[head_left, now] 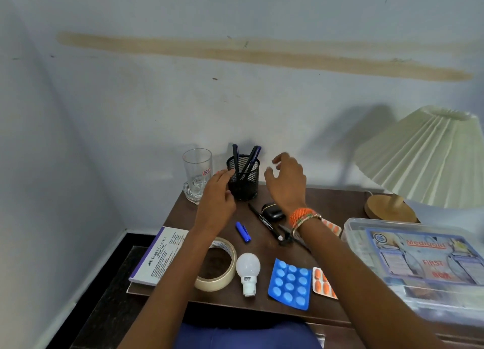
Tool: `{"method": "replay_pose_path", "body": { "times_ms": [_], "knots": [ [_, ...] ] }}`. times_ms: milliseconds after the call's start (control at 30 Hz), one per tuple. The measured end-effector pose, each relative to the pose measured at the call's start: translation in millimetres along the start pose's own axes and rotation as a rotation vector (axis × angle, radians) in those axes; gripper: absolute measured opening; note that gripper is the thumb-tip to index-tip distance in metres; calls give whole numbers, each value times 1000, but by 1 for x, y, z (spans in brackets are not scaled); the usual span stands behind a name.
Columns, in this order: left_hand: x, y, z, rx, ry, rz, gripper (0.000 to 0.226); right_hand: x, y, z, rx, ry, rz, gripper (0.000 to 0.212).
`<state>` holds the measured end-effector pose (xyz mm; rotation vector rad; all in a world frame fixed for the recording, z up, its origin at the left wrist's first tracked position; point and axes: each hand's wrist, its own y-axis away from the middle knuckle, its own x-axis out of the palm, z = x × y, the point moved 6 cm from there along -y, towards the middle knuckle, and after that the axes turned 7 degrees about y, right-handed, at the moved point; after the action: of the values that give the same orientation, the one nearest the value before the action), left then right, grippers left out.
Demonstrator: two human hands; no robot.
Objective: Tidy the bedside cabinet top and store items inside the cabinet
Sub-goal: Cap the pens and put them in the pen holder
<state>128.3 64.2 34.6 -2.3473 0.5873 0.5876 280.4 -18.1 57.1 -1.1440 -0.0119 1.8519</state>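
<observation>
Crowding the dark brown wooden cabinet top (327, 199), clutter leaves bare wood mainly at the back, between the black mesh pen holder (243, 178) and the lamp's round wooden base (387, 207). Left hand (217, 196): fingers loosely curled, tips touching the holder's left side. Right hand (285, 181): fingers spread, empty, just right of it.

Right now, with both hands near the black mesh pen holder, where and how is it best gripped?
Probably around the mesh pen holder's round side wall at mid-height, left hand and right hand closing from opposite sides. It stands upright, and the pens sticking out of its open top make a grasp from above awkward.
</observation>
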Motion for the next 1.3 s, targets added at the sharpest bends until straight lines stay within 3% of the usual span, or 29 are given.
{"method": "replay_pose_path", "body": {
  "times_ms": [267, 533, 667, 867, 967, 1133, 1300],
  "knots": [
    [8, 38, -5, -61, 84, -36, 49, 13, 67, -28, -12, 585, 274, 35],
    [10, 59, -11, -127, 232, -64, 44, 14, 83, -18, -89, 640, 336, 26],
    [5, 66, -6, -222, 311, -102, 33, 8, 89, -18, -49, 559, 334, 27],
    [6, 67, -10, -332, 432, 26, 22, -18, 96, 10, -1, 227, 158, 22],
    [1, 67, -10, -403, 494, 27, 22, -18, 105, 29, -46, 127, 199, 20],
    [-23, 69, -18, -400, 607, -124, 15, -10, 111, 40, -99, -48, 304, 21],
    [-50, 69, -20, -298, 402, -221, 10, 19, 103, 12, 54, 50, 412, 17]
  ]
}}
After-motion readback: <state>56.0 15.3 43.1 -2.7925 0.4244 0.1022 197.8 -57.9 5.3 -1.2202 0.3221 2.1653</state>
